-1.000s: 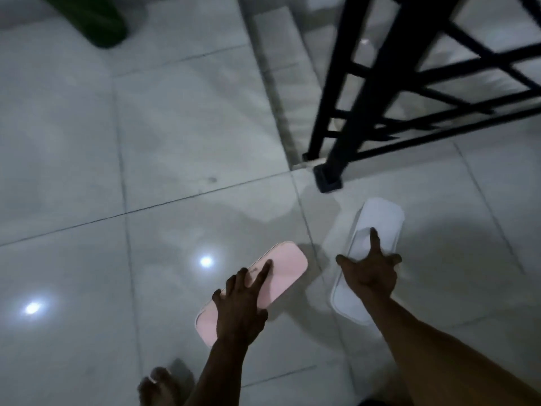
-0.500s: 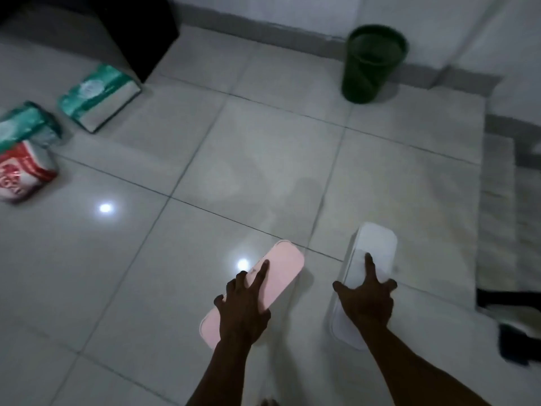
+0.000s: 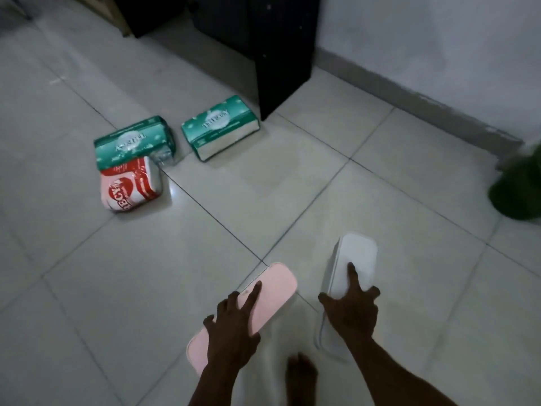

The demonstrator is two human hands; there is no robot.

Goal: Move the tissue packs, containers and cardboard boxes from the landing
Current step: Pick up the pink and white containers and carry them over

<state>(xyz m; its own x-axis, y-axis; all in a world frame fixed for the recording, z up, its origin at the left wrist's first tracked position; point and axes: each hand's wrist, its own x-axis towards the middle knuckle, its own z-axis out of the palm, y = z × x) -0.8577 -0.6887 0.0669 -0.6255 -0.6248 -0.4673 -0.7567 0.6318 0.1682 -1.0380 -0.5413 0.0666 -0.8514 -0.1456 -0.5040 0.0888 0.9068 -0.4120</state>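
The left grip (image 3: pixel 234 329) clasps the pink container (image 3: pixel 278 285) from above, forefinger along its lid. The right grip (image 3: pixel 351 312) clasps the white container (image 3: pixel 358 253) likewise. Both are well in front of the dark cabinet (image 3: pixel 281 54). One green tissue pack (image 3: pixel 219 127) lies just beside the cabinet's corner. A second green pack (image 3: pixel 133 140), further left of the cabinet, touches a red-and-white pack (image 3: pixel 131 186).

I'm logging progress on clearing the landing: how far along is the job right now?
Done: nothing confirmable; no cardboard boxes show. In hand: left hand grips the pink container, right hand the white container. Left: two green tissue packs and a red-and-white pack lie on the floor tiles; moved already or waiting, I cannot tell.
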